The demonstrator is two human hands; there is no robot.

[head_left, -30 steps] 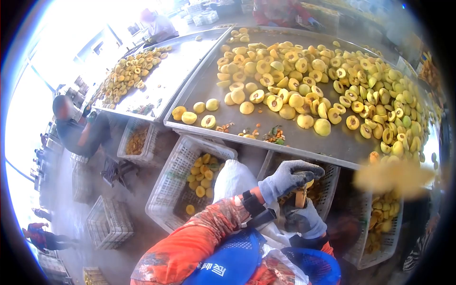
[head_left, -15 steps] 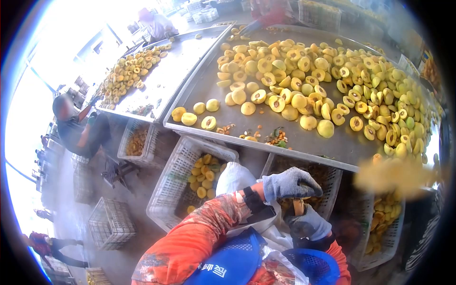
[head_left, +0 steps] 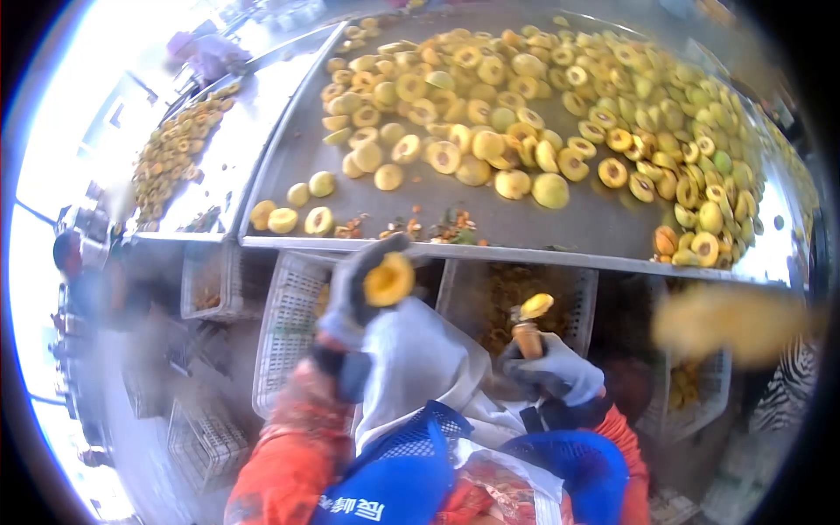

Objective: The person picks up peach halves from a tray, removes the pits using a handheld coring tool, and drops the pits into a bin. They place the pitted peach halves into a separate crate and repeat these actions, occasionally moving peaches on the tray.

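Observation:
My left hand, in a grey work glove, is closed around a yellow peach half with its hollow facing me. It is just in front of the metal table's near edge. In my gloved right hand is a pitting tool with a short wooden handle, pointing up. A yellow piece of peach shows at the tool's tip; the tip itself is mostly hidden. Both hands are above my white apron, well apart. Many peach halves lie on the metal table ahead.
Plastic crates stand below the table: one at left, one with scraps beyond my right hand, another at far right. Pits and scraps lie near the table edge. A co-worker is at the back left. A brown blur covers the right side.
My left hand has moved away from the right, leftward, and now shows a peach half. The tool's tip now shows a yellow piece. The whole view has shifted.

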